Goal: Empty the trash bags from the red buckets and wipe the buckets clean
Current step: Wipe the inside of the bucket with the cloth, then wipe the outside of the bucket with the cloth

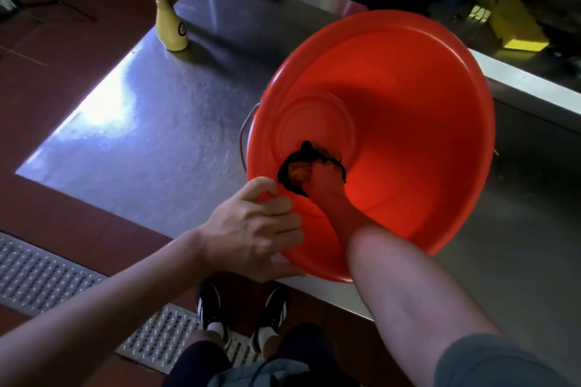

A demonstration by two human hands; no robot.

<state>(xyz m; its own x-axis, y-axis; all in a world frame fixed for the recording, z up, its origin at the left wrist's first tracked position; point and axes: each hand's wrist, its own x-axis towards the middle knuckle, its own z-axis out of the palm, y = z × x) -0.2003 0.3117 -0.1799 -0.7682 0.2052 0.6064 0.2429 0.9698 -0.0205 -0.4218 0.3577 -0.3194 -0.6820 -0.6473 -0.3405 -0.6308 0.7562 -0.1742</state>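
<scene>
The red bucket point(408, 97) is sitting at the near edge of a stainless-steel table point(151, 122), tipped so its open mouth is facing the camera. Its plastic is bright orange-red and glossy, with concentric moulded rings showing on the inner base and a broad rolled rim. A thin metal bail handle point(246, 132) is hanging down along its left side.

The left hand point(254, 236) is gripping the near-left rim, fingers curling over the lip into the bucket and thumb pressing beneath it. The right hand point(323, 179) is reaching deep inside, fingers closing round a dark cloth point(298, 166) and pressing it against the lower wall close to the base. Whether the cloth is damp cannot be told.

The table surface is showing fine scratches and a strong patch of glare toward its left edge. A yellow spray bottle point(171, 22) is standing upright near the far-left corner, well apart from the bucket. A raised steel ledge is running along the right edge of the table, and yellow items point(506, 12) are lying beyond it at the far right, too dim to identify.

The floor is laid in dark red tile point(63, 50), with a perforated metal drain grate point(41, 276) running below the near edge. The person's dark shoes point(242, 311) with white stripes are standing partly on that grate.
</scene>
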